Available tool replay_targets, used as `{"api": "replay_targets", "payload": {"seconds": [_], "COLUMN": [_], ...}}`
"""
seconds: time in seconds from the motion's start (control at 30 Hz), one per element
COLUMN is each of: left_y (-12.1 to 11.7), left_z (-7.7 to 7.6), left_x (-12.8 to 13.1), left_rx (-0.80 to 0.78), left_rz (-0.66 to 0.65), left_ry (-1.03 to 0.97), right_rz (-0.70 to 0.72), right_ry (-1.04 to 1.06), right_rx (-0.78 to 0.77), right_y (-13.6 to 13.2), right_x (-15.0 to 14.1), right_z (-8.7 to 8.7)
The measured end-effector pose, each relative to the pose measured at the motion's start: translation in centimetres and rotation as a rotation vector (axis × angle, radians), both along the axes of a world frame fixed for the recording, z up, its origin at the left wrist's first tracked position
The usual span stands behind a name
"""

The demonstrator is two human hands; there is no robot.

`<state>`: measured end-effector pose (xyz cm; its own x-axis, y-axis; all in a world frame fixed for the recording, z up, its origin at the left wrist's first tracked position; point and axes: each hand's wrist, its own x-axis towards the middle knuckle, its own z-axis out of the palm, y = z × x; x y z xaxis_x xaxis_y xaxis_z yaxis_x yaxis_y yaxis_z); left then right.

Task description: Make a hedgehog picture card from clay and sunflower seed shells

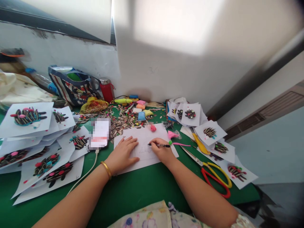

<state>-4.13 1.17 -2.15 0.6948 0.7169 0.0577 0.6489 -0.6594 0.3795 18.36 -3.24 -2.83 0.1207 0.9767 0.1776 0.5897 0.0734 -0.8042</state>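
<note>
Through the head camera I have a plain white sheet of paper (144, 161) in front of me, lying flat and slightly askew on the green tabletop (142, 190), between the wearer's two hands. Its surface is mostly blank, with faint, thin lines drawn near the middle (too pale for me to make out the figure). The left hand (126, 155) rests palm down over the sheet's left part, fingers spread and thumb pointing inward; a gold-coloured bangle (106, 170) circles that wrist.

In the right hand (161, 153) I see a slim black pen (164, 145) pinched between thumb and fingers, lying almost level across the sheet, its tip toward the left. I cannot tell whether that tip touches the paper.

A red lump in clear wrapping (153, 128) sits at the sheet's far edge, and beyond it spread striped black-and-white seeds (122, 118). To the left I have a phone with a lit white screen (101, 134) (part of it blurred into blocks), plugged into a white cable (93, 165). Right of the sheet lie open scissors with red and yellow handles (201, 163), near white cards bearing seed-covered shapes (219, 133)
</note>
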Motion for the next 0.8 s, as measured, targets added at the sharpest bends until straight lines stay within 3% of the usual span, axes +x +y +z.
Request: {"api": "replay_targets", "payload": {"seconds": [0.8], "left_y": [0.04], "left_z": [0.05], "left_x": [0.01], "left_rx": [0.0], "left_rz": [-0.007], "left_ry": [-0.002], "right_rz": [-0.022], "right_ry": [0.004], "right_rx": [-0.001], "right_y": [0.02], "right_x": [0.18], "right_z": [0.09]}}
